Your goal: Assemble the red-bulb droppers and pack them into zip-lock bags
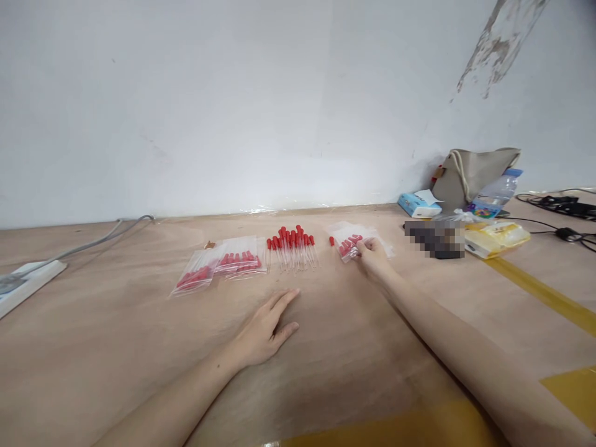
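Note:
My right hand pinches the edge of a small clear zip bag with several red rubber bulbs in it. Pale plastic, perhaps more bags, lies just behind that bag. A single red bulb rests to its left. My left hand lies on the table with fingers spread and nothing in them. Beyond it is a pile of glass droppers with red bulbs, tips toward me. Left of the pile lie clear zip bags with red bulbs inside, one bag beside overlapping bags.
At the right are a dark blurred-out object, a yellow tissue pack, a blue tissue pack, a grey bag and black cables. A white power strip sits far left. A wall stands behind the wooden table.

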The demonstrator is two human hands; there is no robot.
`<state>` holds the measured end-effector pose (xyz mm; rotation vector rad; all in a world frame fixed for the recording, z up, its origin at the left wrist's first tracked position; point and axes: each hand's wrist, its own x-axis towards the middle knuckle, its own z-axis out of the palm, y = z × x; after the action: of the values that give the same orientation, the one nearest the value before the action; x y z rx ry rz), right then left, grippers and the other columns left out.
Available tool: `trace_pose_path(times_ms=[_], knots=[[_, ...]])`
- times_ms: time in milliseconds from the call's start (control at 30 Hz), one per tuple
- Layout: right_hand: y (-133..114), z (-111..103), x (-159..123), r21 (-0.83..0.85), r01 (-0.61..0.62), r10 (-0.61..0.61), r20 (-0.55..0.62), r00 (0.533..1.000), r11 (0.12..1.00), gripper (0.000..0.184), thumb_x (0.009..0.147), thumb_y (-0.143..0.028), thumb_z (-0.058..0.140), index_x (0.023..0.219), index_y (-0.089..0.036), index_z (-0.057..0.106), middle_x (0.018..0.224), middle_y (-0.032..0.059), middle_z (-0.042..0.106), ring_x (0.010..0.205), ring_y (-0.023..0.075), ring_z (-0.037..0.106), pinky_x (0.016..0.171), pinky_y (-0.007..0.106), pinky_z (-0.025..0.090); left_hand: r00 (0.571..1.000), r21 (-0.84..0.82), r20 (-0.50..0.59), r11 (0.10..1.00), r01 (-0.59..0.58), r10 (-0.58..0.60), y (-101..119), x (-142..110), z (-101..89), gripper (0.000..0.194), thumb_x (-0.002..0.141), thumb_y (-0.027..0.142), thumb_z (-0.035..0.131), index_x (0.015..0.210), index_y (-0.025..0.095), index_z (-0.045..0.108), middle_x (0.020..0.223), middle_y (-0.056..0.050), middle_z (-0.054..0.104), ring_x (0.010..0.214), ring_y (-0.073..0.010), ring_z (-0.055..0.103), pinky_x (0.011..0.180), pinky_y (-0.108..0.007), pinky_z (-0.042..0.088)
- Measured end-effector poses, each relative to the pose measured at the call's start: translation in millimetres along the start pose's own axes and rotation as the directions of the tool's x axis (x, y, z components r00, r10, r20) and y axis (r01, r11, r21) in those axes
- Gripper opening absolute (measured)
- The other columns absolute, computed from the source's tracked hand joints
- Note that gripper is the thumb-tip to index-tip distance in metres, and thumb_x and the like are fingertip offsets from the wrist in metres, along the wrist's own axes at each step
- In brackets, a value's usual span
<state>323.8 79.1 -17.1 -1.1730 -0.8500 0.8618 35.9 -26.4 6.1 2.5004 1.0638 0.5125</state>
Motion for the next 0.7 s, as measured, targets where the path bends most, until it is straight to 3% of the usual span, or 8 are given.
trace_pose_path(times_ms=[167,233,300,367,433,467,567,700], knots=[[2.9,15.7,-12.0,-0.075,-0.126,0.129,0.032,0.991,0.989,0.02,0.072,-0.021,0.06,0.066,-0.019,0.041,0.061,-0.0032,0.056,0.058,0.0095,0.059,0.059,0.024,0.052,1.0,0.012,0.004,1.0,0.0,0.0,-0.7,-0.2,0.9,0.051,0.086,0.029,0.043,0.133,0.026,0.026,0.134,-0.006,0.036,0.122,-0.0207,0.035,0.101,-0.038,0.032],[-3.0,11.1,-15.2,-0.122,-0.183,0.192,0.068,0.979,0.976,0.022,0.07,-0.027,0.063,0.061,-0.018,0.044,0.055,-0.0009,0.055,0.055,0.0123,0.059,0.057,0.026,0.052,1.0,0.011,-0.001,1.0,-0.007,0.007,-1.1,-0.3,1.1,0.05,0.086,0.029,0.043,0.133,0.026,0.026,0.133,-0.007,0.037,0.121,-0.0212,0.036,0.1,-0.039,0.032],[-14.0,-0.4,-13.1,-0.3,-0.213,0.256,0.11,0.961,0.93,0.03,0.067,-0.037,0.064,0.053,-0.017,0.047,0.046,0.0024,0.053,0.05,0.0164,0.058,0.052,0.03,0.05,1.0,0.008,-0.009,1.0,-0.019,0.019,-1.4,-0.4,1.2,0.05,0.086,0.029,0.042,0.133,0.026,0.026,0.133,-0.007,0.038,0.121,-0.0218,0.036,0.1,-0.04,0.032],[-27.4,-14.4,-3.9,-0.691,-0.097,0.255,0.129,0.958,0.716,0.041,0.071,-0.049,0.055,0.046,-0.017,0.049,0.043,0.0062,0.053,0.052,0.0204,0.059,0.054,0.033,0.048,1.0,0.011,-0.007,1.0,-0.024,0.024,-1.8,-0.5,1.3,0.049,0.086,0.03,0.042,0.133,0.025,0.027,0.133,-0.008,0.038,0.121,-0.0221,0.036,0.1,-0.041,0.033],[-37.6,-25.5,11.4,-0.901,0.031,0.061,0.064,0.996,0.433,0.041,0.074,-0.048,0.051,0.047,-0.016,0.053,0.054,0.0113,0.059,0.067,0.0253,0.061,0.063,0.036,0.046,1.0,0.021,0.0,1.0,-0.022,0.022,-2.5,-0.4,1.6,0.049,0.086,0.031,0.042,0.132,0.025,0.028,0.133,-0.008,0.037,0.122,-0.0219,0.035,0.1,-0.041,0.032],[-39.9,-28.8,20.4,-0.937,0.059,-0.04,0.048,0.998,0.343,0.035,0.073,-0.045,0.052,0.054,-0.016,0.057,0.065,0.013,0.062,0.076,0.0266,0.061,0.068,0.037,0.045,1.0,0.028,0.002,0.999,-0.02,0.02,-2.8,-0.4,1.8,0.048,0.086,0.031,0.042,0.132,0.024,0.028,0.133,-0.008,0.037,0.123,-0.0218,0.034,0.1,-0.041,0.032],[-34.8,-29.9,46.4,-0.965,0.004,-0.135,-0.033,0.99,0.264,0.03,0.069,-0.042,0.056,0.074,-0.013,0.062,0.092,0.0193,0.062,0.094,0.0299,0.056,0.076,0.039,0.043,1.0,0.045,0.005,0.999,-0.023,0.023,-3.7,-0.5,2.3,0.047,0.087,0.032,0.041,0.131,0.023,0.03,0.134,-0.008,0.036,0.124,-0.0216,0.033,0.101,-0.041,0.032],[-17.2,-22.9,67.6,-0.948,-0.113,-0.039,-0.13,0.991,0.298,0.036,0.058,-0.044,0.064,0.07,-0.01,0.062,0.087,0.0219,0.062,0.091,0.0336,0.057,0.072,0.044,0.044,0.999,0.057,-0.004,0.998,-0.036,0.036,-3.9,-0.7,2.5,0.044,0.086,0.031,0.042,0.129,0.023,0.034,0.133,-0.008,0.038,0.123,-0.021,0.035,0.101,-0.039,0.032]])
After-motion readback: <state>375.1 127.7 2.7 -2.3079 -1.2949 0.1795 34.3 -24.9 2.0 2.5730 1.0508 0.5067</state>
